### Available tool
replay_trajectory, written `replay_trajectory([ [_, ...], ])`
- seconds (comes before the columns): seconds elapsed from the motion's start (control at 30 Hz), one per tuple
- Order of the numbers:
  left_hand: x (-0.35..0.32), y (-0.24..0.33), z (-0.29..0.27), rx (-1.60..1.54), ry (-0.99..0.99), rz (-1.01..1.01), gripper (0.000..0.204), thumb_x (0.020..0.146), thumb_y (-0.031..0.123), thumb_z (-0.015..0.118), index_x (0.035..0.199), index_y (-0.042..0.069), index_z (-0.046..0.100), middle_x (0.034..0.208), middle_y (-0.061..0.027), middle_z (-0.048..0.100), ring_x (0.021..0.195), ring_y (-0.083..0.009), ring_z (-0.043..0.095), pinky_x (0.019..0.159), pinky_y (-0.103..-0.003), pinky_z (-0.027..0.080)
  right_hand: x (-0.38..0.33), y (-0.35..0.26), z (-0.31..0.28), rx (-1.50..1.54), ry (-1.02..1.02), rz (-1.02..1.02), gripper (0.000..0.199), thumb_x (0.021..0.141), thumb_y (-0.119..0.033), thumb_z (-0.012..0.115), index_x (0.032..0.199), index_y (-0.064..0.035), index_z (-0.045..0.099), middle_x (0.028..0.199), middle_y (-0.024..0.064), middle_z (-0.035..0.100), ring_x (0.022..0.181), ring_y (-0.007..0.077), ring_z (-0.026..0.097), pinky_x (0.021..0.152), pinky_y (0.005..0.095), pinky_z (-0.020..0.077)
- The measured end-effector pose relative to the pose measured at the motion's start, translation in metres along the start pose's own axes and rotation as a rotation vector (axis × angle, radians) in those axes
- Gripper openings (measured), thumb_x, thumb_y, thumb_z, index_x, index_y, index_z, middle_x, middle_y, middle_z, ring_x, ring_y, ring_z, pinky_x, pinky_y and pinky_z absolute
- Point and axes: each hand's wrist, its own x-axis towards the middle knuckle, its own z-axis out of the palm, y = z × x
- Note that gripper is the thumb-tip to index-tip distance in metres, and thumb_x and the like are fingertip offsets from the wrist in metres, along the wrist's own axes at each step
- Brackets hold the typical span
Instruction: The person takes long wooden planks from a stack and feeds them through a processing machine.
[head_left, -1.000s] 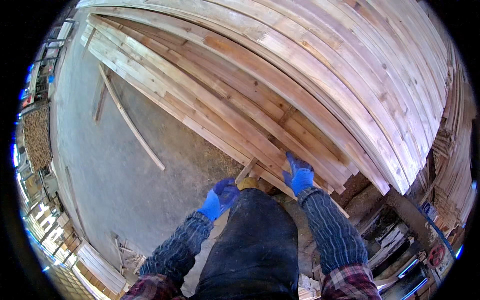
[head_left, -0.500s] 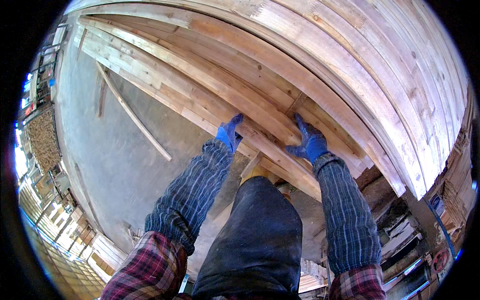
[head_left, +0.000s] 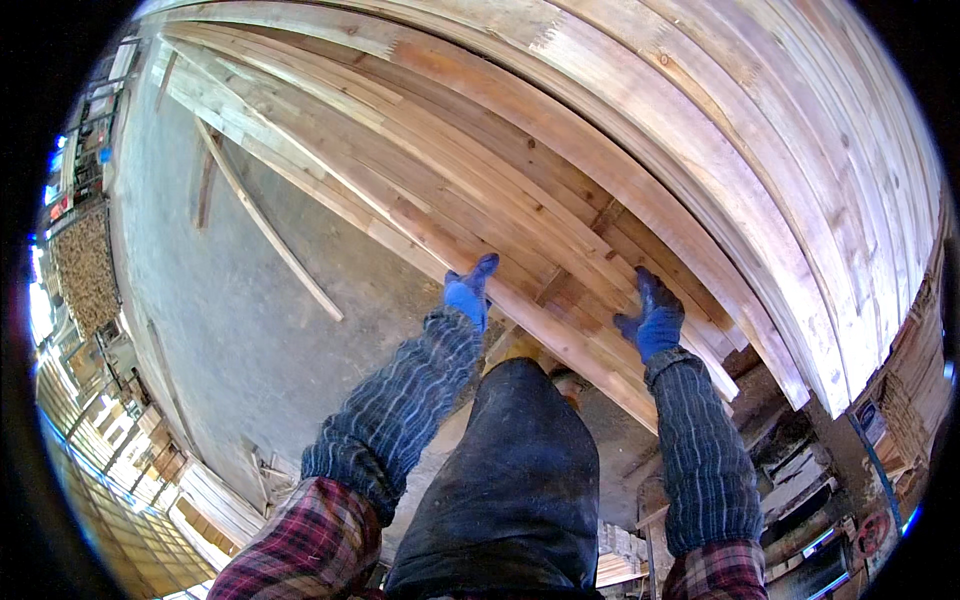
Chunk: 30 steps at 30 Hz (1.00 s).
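Note:
A large stack of long wooden planks [head_left: 600,130] fills the upper and right part of the head view. My left hand [head_left: 468,290], in a blue glove, rests on the near edge of a low plank [head_left: 560,330] at the front of the stack. My right hand [head_left: 652,318], also blue-gloved, lies flat on top of the same front planks, fingers spread forward. Both arms wear dark striped sleeves over plaid cuffs. Whether the left fingers curl under the plank is hidden.
A grey concrete floor [head_left: 230,320] stretches to the left with a thin loose wooden strip [head_left: 265,220] lying on it. More stacked timber [head_left: 85,265] stands at the far left. Pallets and clutter [head_left: 800,480] sit under the stack at lower right.
Both hands have reached up and forward from the low end of the stack onto the front planks, and my arms are now stretched out.

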Motion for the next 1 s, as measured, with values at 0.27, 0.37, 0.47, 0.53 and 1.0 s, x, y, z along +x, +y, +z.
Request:
replay_trajectory([
  [0.27,-0.02,-0.017,0.055,0.414,0.166,0.269,0.08,0.083,0.022,0.082,0.143,0.009,0.031,0.117,-0.0144,0.063,0.104,-0.024,0.062,0.086,-0.045,0.051,-0.021,-0.016,-0.003,0.102,0.044,-0.064,0.092,0.068,-0.041,0.086,0.145,-0.0087,0.047,0.135,0.022,0.059,0.123,0.0385,0.058,0.105,0.047,0.0466],
  [0.37,-0.024,-0.013,0.049,0.151,-0.048,0.115,0.077,0.083,0.021,0.081,0.144,0.017,0.033,0.123,-0.0093,0.063,0.108,-0.0223,0.062,0.087,-0.046,0.051,-0.027,-0.023,-0.004,0.048,-0.165,0.01,0.105,0.068,-0.056,0.081,0.152,-0.0082,0.037,0.147,0.0222,0.049,0.133,0.0393,0.048,0.111,0.0494,0.0398],
  [0.47,-0.02,-0.003,0.032,-0.143,-0.234,-0.062,0.07,0.083,0.018,0.08,0.142,0.02,0.041,0.128,-0.003,0.062,0.11,-0.0209,0.062,0.087,-0.046,0.051,-0.027,-0.027,-0.003,0.001,-0.193,-0.002,0.116,0.065,-0.059,0.082,0.156,-0.0105,0.029,0.151,0.0213,0.044,0.139,0.0386,0.042,0.114,0.0503,0.0344],
  [0.53,-0.013,0.003,0.022,0.057,-0.269,-0.096,0.061,0.083,0.017,0.079,0.136,0.019,0.049,0.132,-0.0022,0.061,0.115,-0.0202,0.06,0.093,-0.045,0.049,-0.027,-0.027,-0.002,-0.024,-0.21,0.007,0.121,0.063,-0.062,0.083,0.157,-0.0122,0.025,0.152,0.0202,0.043,0.14,0.0383,0.041,0.115,0.0503,0.0335],
  [1.0,-0.019,0.01,-0.034,0.33,-0.296,-0.253,0.046,0.09,0.012,0.073,0.13,0.007,0.051,0.112,-0.0103,0.066,0.099,-0.0258,0.067,0.09,-0.042,0.059,-0.01,-0.047,0.001,-0.153,-0.188,0.0,0.121,0.06,-0.046,0.089,0.159,-0.0216,0.022,0.155,0.019,0.038,0.138,0.039,0.041,0.113,0.0516,0.0341],
])
